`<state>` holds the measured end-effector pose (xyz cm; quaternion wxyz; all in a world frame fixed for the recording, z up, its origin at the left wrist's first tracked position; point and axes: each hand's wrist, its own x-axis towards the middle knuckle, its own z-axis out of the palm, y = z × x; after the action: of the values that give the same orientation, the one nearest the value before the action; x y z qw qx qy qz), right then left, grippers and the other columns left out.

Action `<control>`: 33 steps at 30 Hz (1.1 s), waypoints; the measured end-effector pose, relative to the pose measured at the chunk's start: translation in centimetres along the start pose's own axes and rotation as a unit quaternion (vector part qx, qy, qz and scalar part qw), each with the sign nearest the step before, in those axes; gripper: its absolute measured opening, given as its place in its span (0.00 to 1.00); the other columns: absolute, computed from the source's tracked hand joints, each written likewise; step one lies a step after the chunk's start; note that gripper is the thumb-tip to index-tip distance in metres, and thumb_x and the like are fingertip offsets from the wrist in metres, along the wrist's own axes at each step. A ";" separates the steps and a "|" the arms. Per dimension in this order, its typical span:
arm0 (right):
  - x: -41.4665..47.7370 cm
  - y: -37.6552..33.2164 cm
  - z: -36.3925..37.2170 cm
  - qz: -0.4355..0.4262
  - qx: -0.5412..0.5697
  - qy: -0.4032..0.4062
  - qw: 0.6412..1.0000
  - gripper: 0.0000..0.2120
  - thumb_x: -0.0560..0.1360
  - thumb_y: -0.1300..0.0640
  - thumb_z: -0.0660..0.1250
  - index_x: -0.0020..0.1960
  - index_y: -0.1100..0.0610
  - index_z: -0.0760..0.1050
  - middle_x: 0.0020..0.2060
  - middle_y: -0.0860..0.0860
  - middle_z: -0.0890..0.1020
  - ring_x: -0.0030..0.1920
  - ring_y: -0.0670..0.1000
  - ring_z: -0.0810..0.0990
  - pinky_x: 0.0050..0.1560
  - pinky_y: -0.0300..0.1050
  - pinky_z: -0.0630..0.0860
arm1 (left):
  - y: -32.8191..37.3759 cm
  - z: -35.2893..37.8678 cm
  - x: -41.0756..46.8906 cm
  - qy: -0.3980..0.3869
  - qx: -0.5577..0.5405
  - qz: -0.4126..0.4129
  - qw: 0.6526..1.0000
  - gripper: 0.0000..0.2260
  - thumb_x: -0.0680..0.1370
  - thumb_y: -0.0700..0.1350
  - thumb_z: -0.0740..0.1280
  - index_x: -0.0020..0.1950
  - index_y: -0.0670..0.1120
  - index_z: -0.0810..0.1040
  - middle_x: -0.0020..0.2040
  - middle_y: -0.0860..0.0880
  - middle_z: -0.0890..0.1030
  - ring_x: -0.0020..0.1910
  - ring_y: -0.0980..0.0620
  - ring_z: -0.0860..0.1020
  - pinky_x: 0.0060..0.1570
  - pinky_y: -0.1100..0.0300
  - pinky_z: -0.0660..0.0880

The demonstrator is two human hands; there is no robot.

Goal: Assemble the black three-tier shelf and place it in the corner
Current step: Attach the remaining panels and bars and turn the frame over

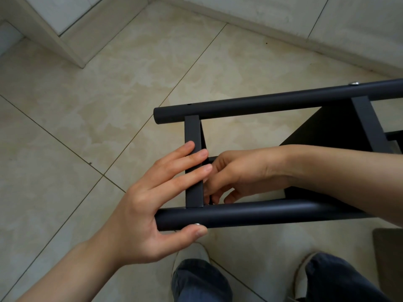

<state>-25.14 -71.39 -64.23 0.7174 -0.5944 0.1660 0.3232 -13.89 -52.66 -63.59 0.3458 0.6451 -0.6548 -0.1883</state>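
**Black tube frame: end cross-bar joint being fastened**

1. Operator position. Blue jeans (200, 280) and pale shoes (193, 250) show at the lower edge. The person stands over the work.

2. Left hand (150, 205). The fingers are straight and laid across the end cross-bar (193, 131). The thumb presses a bright screw head (197, 224) on the outer side of the near tube (261, 212). The hand braces the part and does not wrap it.

3. Right hand (242, 173). It reaches in from the right, between the two tubes. The fingers are curled down toward the joint of cross-bar and near tube. The fingertips are behind the cross-bar, so it cannot be told whether they hold a nut or only feel for the screw tip.

4. Shelf frame (340, 92). It lies on its side above the floor tiles (109, 94), and what supports it is out of view.
   - The far tube (261, 103) carries a fitted screw (354, 83) further along.
   - A small hole (189, 104) above the end cross-bar appears empty.
   - A second cross-bar (368, 125) and one black shelf panel (327, 127) are mounted between the tubes.

5. Progress (judged from this view only).
   - Done: at least one tier is fixed.
   - In hand: the end tier, with its near screw seated and its far hole apparently open.
   - Remaining: tighten this joint, fit the far screw, stand the unit up, and move it to the corner.

6. Destination. A grey skirting (283, 38) runs along the far wall and meets a second wall at the top of the view. The shelf frame is well apart from that corner.
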 end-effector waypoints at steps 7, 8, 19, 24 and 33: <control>-0.1 0.0 0.4 0.004 -0.030 0.004 1.000 0.12 0.80 0.55 0.64 0.53 0.63 0.81 0.44 0.53 0.82 0.47 0.52 0.78 0.51 0.46 0.74 | -0.1 0.0 -0.1 0.001 0.005 0.002 1.000 0.28 0.75 0.53 0.71 0.71 0.41 0.72 0.75 0.45 0.71 0.79 0.43 0.63 0.75 0.52 0.64; -0.1 0.0 0.4 0.002 -0.035 0.007 0.999 0.15 0.81 0.55 0.64 0.57 0.67 0.79 0.46 0.54 0.82 0.48 0.52 0.77 0.52 0.46 0.74 | -0.1 0.0 -0.1 0.001 0.004 0.002 1.000 0.28 0.76 0.54 0.70 0.71 0.41 0.72 0.75 0.46 0.70 0.79 0.43 0.63 0.75 0.52 0.64; 0.0 -0.1 0.3 0.001 -0.024 0.006 1.000 0.08 0.80 0.57 0.65 0.47 0.58 0.82 0.43 0.53 0.82 0.47 0.53 0.78 0.49 0.44 0.73 | -0.2 0.1 -0.3 0.003 0.002 -0.003 1.000 0.28 0.77 0.56 0.69 0.72 0.41 0.72 0.76 0.46 0.70 0.79 0.43 0.63 0.75 0.51 0.63; 0.0 -0.2 0.4 -0.003 -0.011 0.003 1.000 0.10 0.81 0.57 0.64 0.51 0.61 0.81 0.45 0.53 0.83 0.47 0.52 0.78 0.48 0.43 0.75 | -0.3 0.1 -0.4 0.001 0.001 -0.002 1.000 0.28 0.79 0.57 0.68 0.72 0.41 0.71 0.76 0.46 0.70 0.79 0.43 0.63 0.76 0.52 0.63; 0.0 -0.2 0.4 -0.003 -0.037 0.005 0.999 0.09 0.79 0.57 0.65 0.50 0.60 0.82 0.43 0.52 0.83 0.47 0.52 0.79 0.48 0.44 0.74 | -0.3 0.1 -0.4 0.001 0.002 -0.002 1.000 0.28 0.78 0.57 0.68 0.72 0.41 0.71 0.76 0.45 0.70 0.79 0.43 0.63 0.75 0.52 0.63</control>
<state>-25.07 -71.00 -63.92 0.6948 -0.6230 0.1557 0.3238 -13.78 -52.31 -63.94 0.3451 0.6474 -0.6533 -0.1869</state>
